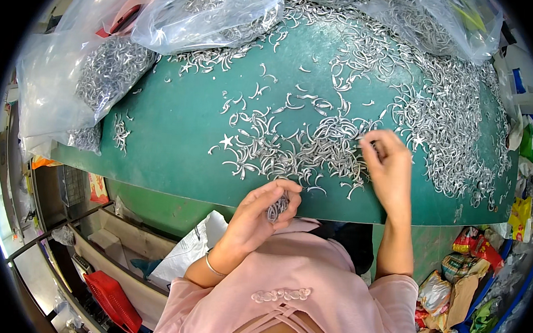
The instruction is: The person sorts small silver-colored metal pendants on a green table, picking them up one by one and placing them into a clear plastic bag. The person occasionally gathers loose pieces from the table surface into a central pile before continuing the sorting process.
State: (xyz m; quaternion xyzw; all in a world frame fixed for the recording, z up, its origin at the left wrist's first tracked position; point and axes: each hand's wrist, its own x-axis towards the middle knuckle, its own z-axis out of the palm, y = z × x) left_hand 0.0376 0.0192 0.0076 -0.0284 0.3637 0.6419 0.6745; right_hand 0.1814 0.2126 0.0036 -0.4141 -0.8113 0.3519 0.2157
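Note:
My left hand [261,211] is cupped at the table's near edge. Its fingers are curled round a clump of small curved metal pieces [277,208], grey and ring-like. To the right, my right hand [389,164] hovers at the right end of a loose heap of the same silvery pieces [331,143]. Its fingers are bent, with thumb and fingertips close together and slightly blurred; what they pinch cannot be made out. A star-shaped metal piece [226,141] lies at the heap's left side, and another star [418,140] lies right of my right hand.
The green table [178,126] carries a larger mass of metal pieces [455,128] on the right. Clear plastic bags of pieces [111,74] stand along the far and left edges. Below left is an open drawer [121,231] with a red basket [111,303]; packets [437,293] are at lower right.

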